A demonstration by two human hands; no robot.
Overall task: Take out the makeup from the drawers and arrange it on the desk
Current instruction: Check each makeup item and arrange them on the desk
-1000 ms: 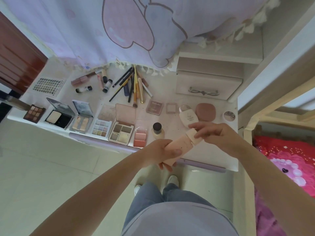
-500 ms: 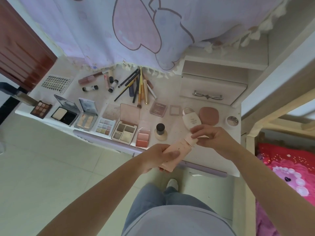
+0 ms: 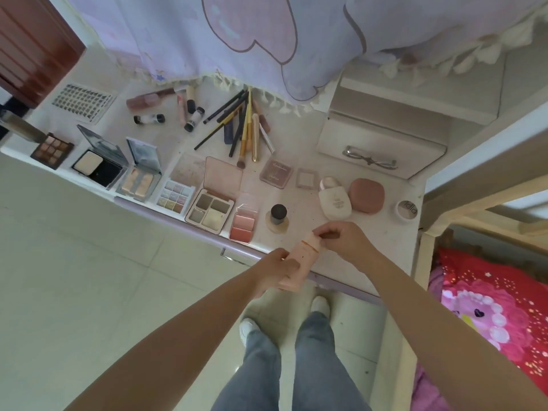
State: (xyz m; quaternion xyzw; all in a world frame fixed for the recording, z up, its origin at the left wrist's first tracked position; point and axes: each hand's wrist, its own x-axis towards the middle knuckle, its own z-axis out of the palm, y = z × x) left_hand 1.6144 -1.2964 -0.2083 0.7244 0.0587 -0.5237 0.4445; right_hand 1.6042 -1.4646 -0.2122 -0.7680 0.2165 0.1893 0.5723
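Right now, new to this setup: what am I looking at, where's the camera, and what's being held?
There is no robot here. The one picture comes from a wide-angle camera worn on a person's head, looking down past their arms, legs and shoes.

The left hand grips the lower end of a peach tube; the right hand pinches its top end. The tube is held just above the near edge of the desk.

On the desk lies makeup in rough rows: open palettes, a bundle of brushes, a small bottle with a black cap, a white bottle and a round pink compact. Behind them stands a drawer unit, closed.
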